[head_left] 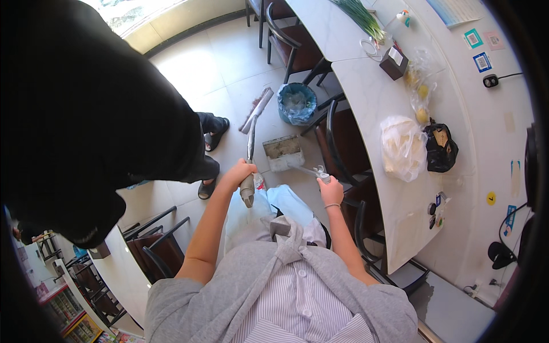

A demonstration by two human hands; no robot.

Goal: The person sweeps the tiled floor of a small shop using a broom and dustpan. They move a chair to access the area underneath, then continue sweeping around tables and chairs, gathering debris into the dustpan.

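My left hand (238, 173) is closed round the grey handle of a broom (252, 139). The broom's head (257, 109), with reddish-brown bristles, is at the far end of the pole, over the tiled floor. My right hand (330, 191) grips the pale handle (307, 170) of a long-handled dustpan. Its white, dirt-stained pan (284, 152) is near the floor ahead of my feet, mouth facing away from me; whether it touches the tiles I cannot tell. Broom head and pan are apart.
A lined blue bin (297, 103) stands beyond the dustpan. A person in black (141, 107) stands close on the left. Chairs (343, 137) line the white table (364, 107) on the right, which bears bags (403, 148) and green onions (362, 19). More chairs (156, 244) are at lower left.
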